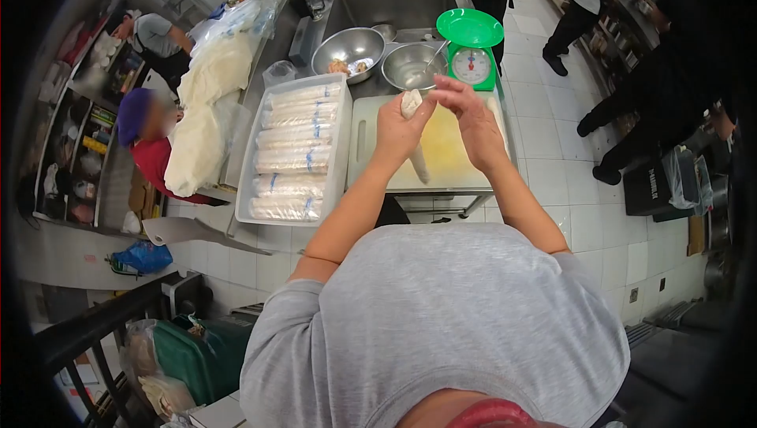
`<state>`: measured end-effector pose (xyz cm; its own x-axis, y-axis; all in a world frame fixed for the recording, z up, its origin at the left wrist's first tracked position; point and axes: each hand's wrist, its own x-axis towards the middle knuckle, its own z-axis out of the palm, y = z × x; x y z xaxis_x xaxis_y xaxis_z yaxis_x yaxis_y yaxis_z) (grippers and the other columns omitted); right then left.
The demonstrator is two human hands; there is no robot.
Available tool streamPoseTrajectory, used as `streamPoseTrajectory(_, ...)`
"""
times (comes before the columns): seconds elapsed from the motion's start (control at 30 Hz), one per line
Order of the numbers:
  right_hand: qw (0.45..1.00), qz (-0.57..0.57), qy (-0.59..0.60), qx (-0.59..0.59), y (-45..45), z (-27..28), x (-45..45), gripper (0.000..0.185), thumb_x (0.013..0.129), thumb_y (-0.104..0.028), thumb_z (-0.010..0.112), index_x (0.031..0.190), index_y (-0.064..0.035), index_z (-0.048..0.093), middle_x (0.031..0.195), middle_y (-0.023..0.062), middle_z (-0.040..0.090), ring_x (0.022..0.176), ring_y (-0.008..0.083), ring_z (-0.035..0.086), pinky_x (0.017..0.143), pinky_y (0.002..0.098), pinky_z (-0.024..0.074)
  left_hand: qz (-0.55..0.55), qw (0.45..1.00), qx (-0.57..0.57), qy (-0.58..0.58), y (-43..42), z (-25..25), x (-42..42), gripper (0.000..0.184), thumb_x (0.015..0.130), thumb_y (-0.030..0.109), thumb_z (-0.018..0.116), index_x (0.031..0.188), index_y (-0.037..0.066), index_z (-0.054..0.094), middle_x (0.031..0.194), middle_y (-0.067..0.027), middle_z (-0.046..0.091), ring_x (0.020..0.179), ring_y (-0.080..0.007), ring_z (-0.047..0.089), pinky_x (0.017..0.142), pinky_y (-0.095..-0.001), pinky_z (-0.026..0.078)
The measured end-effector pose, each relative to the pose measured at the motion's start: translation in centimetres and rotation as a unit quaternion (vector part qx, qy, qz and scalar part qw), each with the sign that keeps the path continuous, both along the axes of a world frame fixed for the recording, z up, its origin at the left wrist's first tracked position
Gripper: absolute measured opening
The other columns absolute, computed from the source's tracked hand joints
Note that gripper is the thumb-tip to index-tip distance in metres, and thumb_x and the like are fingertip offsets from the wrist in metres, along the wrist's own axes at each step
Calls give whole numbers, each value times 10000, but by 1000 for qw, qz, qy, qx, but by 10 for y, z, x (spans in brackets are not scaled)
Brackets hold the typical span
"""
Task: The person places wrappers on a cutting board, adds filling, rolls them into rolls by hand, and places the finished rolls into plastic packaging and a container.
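Holding a long, pale roll [412,103] in my left hand [399,133]

My left fingers are curled shut around the roll near its top. The top end pokes up out of my grip, and the rest hangs down over the white and yellow cutting board [446,144]. (I can't tell if the low end touches the board.) My right hand [478,122] is open, with its fingers bent a little, right by the top of the roll. I can't tell if they touch.

To the left of the board is a see-through, whitish plastic box [345,117]. Wrapped pale rolls with blue marks [295,138] lie in it in a stack. Past the board are a round silver metal bowl [410,69] and a bright green scale [483,81] with a round dial. A wide silver bowl with orange-pink bits [371,48] sits past the box, near the metal sink [394,6].
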<state>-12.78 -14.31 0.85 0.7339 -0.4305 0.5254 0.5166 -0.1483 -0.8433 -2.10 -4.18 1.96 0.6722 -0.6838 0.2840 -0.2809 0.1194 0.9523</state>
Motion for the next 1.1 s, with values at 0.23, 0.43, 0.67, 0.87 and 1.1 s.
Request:
streamPoseTrajectory(0.23,997,21,-2,-68,5,0,-10,672,950,-576,229,1149,-84,641,1381,129,404,1300,286,341,1088,445,204,-90,994,58,17,12,9,-4,132,824,168,652,780,46,626,613,33,536,559,-45,463,489,-232,362)
streamPoseTrajectory(0.43,966,-8,-32,-257,-5,19,-12,473,916,-510,437,1094,-142,676,1349,147,438,1299,323,318,1067,469,226,-207,971,99,68,20,20,-1,101,798,126,631,767,30,628,605,22,535,564,-55,478,492,-245,375)
streamPoseTrajectory(0.67,869,-65,8,-491,-4,46,-10,342,822,-429,608,884,-97,662,1277,159,481,1278,375,323,1027,521,263,-157,985,61,-38,22,14,-6,148,754,125,654,699,1,594,599,-15,560,548,-89,499,493,-263,401)
streamPoseTrajectory(0.87,826,-163,58,-536,24,41,-8,435,788,-472,609,840,-41,637,1289,171,464,1273,389,329,1019,537,269,18,996,22,-88,15,-11,-4,149,705,123,683,706,9,588,620,-88,606,542,-134,554,509,-288,445)
streamPoseTrajectory(1.1,823,-101,118,-547,17,23,6,442,812,-446,596,875,-8,616,1301,197,441,1251,403,352,1026,513,280,44,981,-30,-187,10,-43,-6,145,700,96,690,695,14,571,615,-110,598,525,-175,561,505,-285,447)
